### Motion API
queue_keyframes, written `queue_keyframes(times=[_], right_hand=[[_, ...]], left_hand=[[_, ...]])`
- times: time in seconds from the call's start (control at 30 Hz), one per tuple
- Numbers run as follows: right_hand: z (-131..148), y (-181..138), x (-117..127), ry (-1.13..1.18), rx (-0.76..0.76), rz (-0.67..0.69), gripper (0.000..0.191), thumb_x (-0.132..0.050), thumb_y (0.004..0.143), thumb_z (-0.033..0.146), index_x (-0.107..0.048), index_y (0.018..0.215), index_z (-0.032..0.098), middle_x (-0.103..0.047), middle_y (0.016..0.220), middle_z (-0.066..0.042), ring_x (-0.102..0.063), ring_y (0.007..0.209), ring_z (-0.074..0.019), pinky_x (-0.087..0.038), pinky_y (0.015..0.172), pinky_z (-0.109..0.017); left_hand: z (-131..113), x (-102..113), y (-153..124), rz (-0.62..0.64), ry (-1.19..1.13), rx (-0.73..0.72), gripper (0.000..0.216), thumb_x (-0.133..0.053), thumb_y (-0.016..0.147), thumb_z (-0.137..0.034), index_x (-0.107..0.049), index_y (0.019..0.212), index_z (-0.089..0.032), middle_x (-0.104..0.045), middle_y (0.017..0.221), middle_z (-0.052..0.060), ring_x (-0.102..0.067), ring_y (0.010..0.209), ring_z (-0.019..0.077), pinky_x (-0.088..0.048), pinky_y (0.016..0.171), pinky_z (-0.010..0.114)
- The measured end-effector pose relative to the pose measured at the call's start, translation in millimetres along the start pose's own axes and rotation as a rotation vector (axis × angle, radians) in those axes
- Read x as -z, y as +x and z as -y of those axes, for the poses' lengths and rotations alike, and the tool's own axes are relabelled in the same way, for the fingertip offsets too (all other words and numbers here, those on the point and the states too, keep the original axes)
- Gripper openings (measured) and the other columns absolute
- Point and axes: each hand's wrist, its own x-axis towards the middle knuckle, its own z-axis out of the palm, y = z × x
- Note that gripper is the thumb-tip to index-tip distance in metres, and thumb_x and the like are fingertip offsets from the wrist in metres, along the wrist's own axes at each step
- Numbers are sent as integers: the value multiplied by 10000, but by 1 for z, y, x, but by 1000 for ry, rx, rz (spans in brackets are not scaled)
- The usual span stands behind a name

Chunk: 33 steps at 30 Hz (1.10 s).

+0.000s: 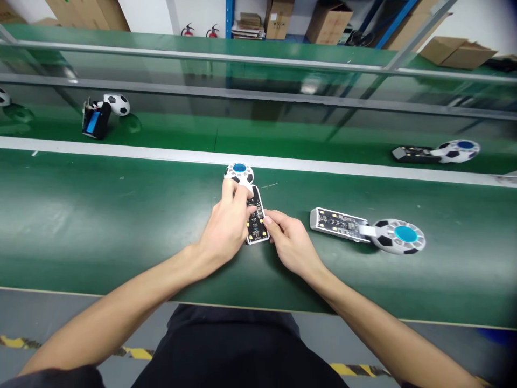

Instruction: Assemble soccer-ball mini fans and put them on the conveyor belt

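Note:
In front of me on the green bench is a football-patterned device with an exposed black circuit board (259,229), a white rim and a round head (239,171) with a blue disc. My left hand (228,226) grips it from above where head and board meet, covering the joint and the board's left side. The fingers of my right hand (293,242) pinch the board's right edge. To the right, apart from both hands, lies a second such device (341,223), its board facing up and its head pointing right.
Beyond the white strip (169,154) sit another football-headed device (420,154) at right and an opened one with a blue block (95,119) at left. Metal rails (202,91) cross behind. Cardboard boxes (329,21) stand at the back.

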Motion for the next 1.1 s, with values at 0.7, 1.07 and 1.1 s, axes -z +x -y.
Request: queue_keyframes(times=[0.7, 1.07, 1.1], right_hand=[[-6, 12, 2, 391, -22, -4, 307, -681, 855, 399, -702, 1060, 172, -725, 1000, -59, -652, 917, -198, -506, 881, -342], [-6, 21, -6, 556, 16, 72, 427, -604, 911, 431, -635, 1287, 230, -646, 1310, -38, -562, 1239, -230, -399, 1111, -416], [-7, 21, -7, 534, 20, 50, 430, -593, 914, 442, -640, 1278, 219, -644, 1315, -45, -553, 1251, -232, -388, 1121, -418]], left_hand=[[17, 0, 5, -116, -254, -46, 166, -491, 889, -128, -504, 1032, -210, -413, 1040, 36, -499, 788, 121, -491, 722, 293], [25, 1, 7, -97, -248, -15, 143, -493, 899, -188, -479, 1039, -213, -402, 1051, 42, -504, 812, 139, -489, 701, 314], [24, 2, 7, -88, -224, -18, 149, -493, 897, -182, -475, 1042, -214, -403, 1055, 43, -506, 803, 138, -490, 701, 318]])
